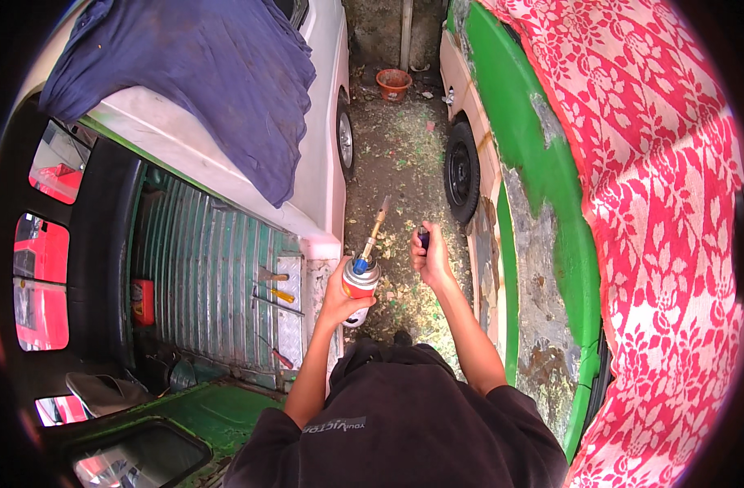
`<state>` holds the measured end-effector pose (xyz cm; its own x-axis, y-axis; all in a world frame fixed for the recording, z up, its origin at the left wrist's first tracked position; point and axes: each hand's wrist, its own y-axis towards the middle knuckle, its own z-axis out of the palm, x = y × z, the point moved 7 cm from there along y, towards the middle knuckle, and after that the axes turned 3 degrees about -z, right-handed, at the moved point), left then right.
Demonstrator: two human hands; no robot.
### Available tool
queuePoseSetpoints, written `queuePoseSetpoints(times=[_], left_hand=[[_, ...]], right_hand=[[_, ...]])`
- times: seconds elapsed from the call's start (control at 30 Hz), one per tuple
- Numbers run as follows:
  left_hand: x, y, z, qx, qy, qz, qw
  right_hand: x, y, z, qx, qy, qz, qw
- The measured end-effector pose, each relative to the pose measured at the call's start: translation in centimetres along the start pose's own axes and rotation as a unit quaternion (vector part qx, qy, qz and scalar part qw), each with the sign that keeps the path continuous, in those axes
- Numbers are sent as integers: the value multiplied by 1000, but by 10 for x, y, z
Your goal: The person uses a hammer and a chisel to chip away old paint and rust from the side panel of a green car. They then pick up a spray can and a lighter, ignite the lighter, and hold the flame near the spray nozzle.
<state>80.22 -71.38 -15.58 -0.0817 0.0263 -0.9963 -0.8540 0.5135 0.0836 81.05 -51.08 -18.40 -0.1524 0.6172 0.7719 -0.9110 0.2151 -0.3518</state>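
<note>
My left hand (336, 302) is wrapped round a gas canister (360, 281) with an orange and white body. A torch head (375, 231) with a brass tube and a blue fitting sits on its top, slanting up and away; no flame shows at its tip. To the right, apart from the torch, my right hand (435, 260) is closed round a small dark object, which looks like a lighter (423, 237). Its lower part is hidden in the fingers.
On the left, a vehicle's ridged green floor (201, 260) bears a yellow-handled tool (282, 295). A dark blue cloth (209, 73) covers its white panel. On the right stands a scraped green vehicle (510, 106) under a red patterned cloth (656, 220). An orange pot (394, 84) stands at the far end.
</note>
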Motion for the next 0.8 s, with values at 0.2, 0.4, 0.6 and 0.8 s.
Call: queuePoseSetpoints(times=[0.2,0.4,0.6,0.8], left_hand=[[-9,-7,3,28,-20,4,999],[-5,-12,3,36,-12,1,999],[-9,-15,3,28,-15,0,999],[-12,-16,2,32,-15,0,999]], right_hand=[[15,18,20,-19,-51,-37,998],[11,22,26,-10,-49,-15,999],[10,19,30,-14,-60,-37,997],[3,19,20,-45,-22,2,999]])
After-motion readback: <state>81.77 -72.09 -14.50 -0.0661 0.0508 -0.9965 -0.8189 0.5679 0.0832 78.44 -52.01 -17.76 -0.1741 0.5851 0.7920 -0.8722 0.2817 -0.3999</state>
